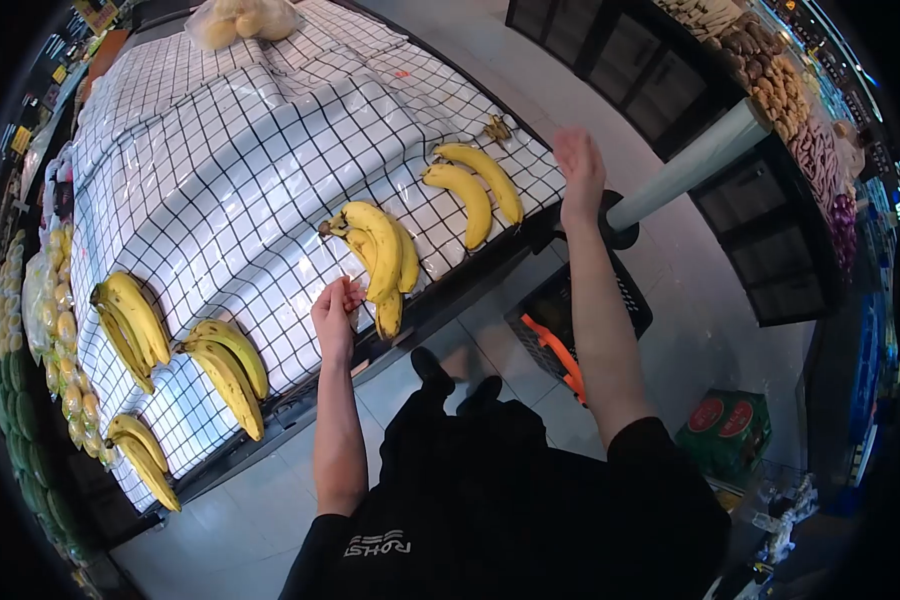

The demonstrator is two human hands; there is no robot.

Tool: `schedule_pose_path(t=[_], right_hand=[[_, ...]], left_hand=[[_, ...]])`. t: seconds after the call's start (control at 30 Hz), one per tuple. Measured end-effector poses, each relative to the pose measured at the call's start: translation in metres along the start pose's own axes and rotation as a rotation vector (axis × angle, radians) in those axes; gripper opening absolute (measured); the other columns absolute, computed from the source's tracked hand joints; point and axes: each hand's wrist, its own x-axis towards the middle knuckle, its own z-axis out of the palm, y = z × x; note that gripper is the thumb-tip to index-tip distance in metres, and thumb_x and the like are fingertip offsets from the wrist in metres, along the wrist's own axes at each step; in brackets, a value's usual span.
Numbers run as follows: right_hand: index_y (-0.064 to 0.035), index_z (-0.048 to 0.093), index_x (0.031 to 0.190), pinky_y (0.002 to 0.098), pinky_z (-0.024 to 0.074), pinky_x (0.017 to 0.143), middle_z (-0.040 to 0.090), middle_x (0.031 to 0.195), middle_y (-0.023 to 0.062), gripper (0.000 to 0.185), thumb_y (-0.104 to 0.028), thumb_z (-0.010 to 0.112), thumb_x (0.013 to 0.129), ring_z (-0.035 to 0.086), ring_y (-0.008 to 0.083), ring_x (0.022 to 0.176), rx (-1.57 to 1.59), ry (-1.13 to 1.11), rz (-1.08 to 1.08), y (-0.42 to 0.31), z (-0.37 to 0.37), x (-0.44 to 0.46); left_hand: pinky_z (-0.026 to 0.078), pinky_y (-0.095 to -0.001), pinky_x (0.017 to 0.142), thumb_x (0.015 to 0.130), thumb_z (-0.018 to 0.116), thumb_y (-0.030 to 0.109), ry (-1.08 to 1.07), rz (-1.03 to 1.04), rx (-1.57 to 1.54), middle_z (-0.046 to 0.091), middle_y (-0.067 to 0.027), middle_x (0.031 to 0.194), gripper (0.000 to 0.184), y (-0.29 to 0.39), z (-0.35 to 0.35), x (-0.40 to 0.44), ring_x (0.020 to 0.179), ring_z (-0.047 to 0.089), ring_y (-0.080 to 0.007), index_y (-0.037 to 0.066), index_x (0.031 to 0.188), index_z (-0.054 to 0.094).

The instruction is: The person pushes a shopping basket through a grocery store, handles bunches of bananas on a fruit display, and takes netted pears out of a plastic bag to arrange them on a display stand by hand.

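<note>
Beside the middle banana bunch [382,255], my left hand [335,312] rests low over the checked cloth, its fingers curled together. What they hold, if anything, I cannot make out. My right hand [579,170] is raised past the display's right edge, next to a roll of clear plastic bags [690,165]; its fingers are stretched out, slightly blurred, with nothing in them. Two single bananas [465,200] lie between my hands on the cloth. Further left are more bunches: an upper one [135,320], a front one [228,372] and a corner one [145,460].
The checked cloth [250,160] covers a raised display with a dark edge. A bag of round yellow fruit [240,22] sits at its far end. Below my right arm stand a black basket with an orange handle [555,358] and a green package [722,432]. Vegetable shelves [770,65] line the right.
</note>
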Motion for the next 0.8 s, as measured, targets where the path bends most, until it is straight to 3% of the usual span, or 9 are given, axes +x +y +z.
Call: schedule_pose_path(t=[0.03, 0.07, 0.13, 0.2, 0.33, 0.4, 0.47, 0.6, 0.8], right_hand=[[0.0029, 0.049, 0.132, 0.0377, 0.0420, 0.105, 0.061, 0.125, 0.0182, 0.051, -0.039, 0.041, 0.104, 0.059, 0.0248, 0.119, 0.010, -0.008, -0.011, 0.013, 0.018, 0.028], [0.0038, 0.047, 0.135, 0.0354, 0.0405, 0.106, 0.060, 0.128, 0.0161, 0.053, -0.039, 0.043, 0.104, 0.057, 0.0238, 0.121, -0.147, -0.160, 0.085, 0.025, 0.042, 0.045], [0.0034, 0.046, 0.141, 0.0303, 0.0371, 0.109, 0.058, 0.134, 0.0132, 0.051, -0.031, 0.047, 0.103, 0.054, 0.0197, 0.124, -0.209, -0.582, 0.031, 0.041, 0.107, 0.015], [0.0029, 0.046, 0.141, 0.0303, 0.0368, 0.110, 0.059, 0.134, 0.0127, 0.046, -0.024, 0.048, 0.104, 0.053, 0.0171, 0.126, 0.063, -1.342, 0.163, -0.010, 0.148, -0.071], [0.0046, 0.051, 0.136, 0.0299, 0.0439, 0.103, 0.064, 0.126, 0.0138, 0.042, -0.022, 0.049, 0.103, 0.060, 0.0171, 0.118, 0.044, -1.371, 0.318, 0.005, 0.155, -0.124], [0.0050, 0.057, 0.129, 0.0280, 0.0510, 0.092, 0.067, 0.114, 0.0129, 0.037, -0.021, 0.049, 0.103, 0.066, 0.0163, 0.102, -0.106, -0.926, 0.230, 0.026, 0.138, -0.106], [0.0047, 0.063, 0.115, 0.0262, 0.0547, 0.077, 0.069, 0.097, 0.0117, 0.031, -0.021, 0.053, 0.102, 0.068, 0.0145, 0.082, 0.031, -0.612, 0.235, 0.045, 0.107, -0.097], [0.0033, 0.065, 0.111, 0.0226, 0.0518, 0.067, 0.068, 0.082, 0.0076, 0.026, -0.018, 0.053, 0.102, 0.063, 0.0102, 0.070, -0.052, -0.278, 0.329, 0.040, 0.041, -0.113], [0.0019, 0.067, 0.109, 0.0223, 0.0508, 0.065, 0.068, 0.081, 0.0059, 0.021, -0.014, 0.058, 0.099, 0.060, 0.0079, 0.066, -0.216, -0.034, 0.277, 0.069, -0.051, -0.170]], left_hand=[[0.051, -0.0250, 0.074, 0.103, 0.052, 0.021, -0.005, 0.013, -0.015, 0.069, -0.0093, 0.093, 0.029, -0.003, -0.002, 0.001, 0.078, 0.063, -0.0131, -0.005, 0.112, 0.063], [0.051, -0.0251, 0.074, 0.103, 0.052, 0.021, -0.010, 0.021, -0.027, 0.069, -0.0093, 0.093, 0.029, -0.005, -0.005, 0.002, 0.078, 0.063, -0.0131, -0.005, 0.111, 0.063], [0.051, -0.0253, 0.074, 0.103, 0.052, 0.021, 0.026, 0.010, -0.028, 0.068, -0.0090, 0.091, 0.029, 0.000, -0.001, -0.001, 0.077, 0.063, -0.0128, -0.004, 0.110, 0.063], [0.051, -0.0249, 0.074, 0.103, 0.052, 0.021, 0.038, -0.002, -0.048, 0.068, -0.0083, 0.090, 0.028, -0.003, -0.005, 0.002, 0.077, 0.063, -0.0126, -0.004, 0.108, 0.063], [0.050, -0.0243, 0.074, 0.102, 0.054, 0.021, 0.005, 0.001, -0.055, 0.069, -0.0084, 0.092, 0.028, -0.006, -0.004, 0.002, 0.078, 0.063, -0.0121, -0.004, 0.108, 0.065], [0.051, -0.0246, 0.074, 0.102, 0.054, 0.021, 0.010, -0.011, -0.048, 0.069, -0.0087, 0.092, 0.028, -0.005, -0.004, 0.001, 0.078, 0.062, -0.0122, -0.004, 0.108, 0.065], [0.051, -0.0248, 0.074, 0.102, 0.054, 0.021, 0.014, -0.020, -0.044, 0.069, -0.0085, 0.092, 0.028, -0.003, -0.002, 0.002, 0.078, 0.062, -0.0123, -0.004, 0.108, 0.065], [0.051, -0.0253, 0.074, 0.102, 0.054, 0.020, -0.003, -0.043, -0.015, 0.069, -0.0077, 0.090, 0.027, 0.000, 0.002, 0.004, 0.077, 0.062, -0.0124, -0.003, 0.107, 0.065], [0.051, -0.0255, 0.072, 0.102, 0.052, 0.018, 0.012, -0.054, 0.047, 0.068, -0.0071, 0.087, 0.025, 0.009, 0.008, 0.000, 0.073, 0.061, -0.0121, -0.003, 0.104, 0.065]])
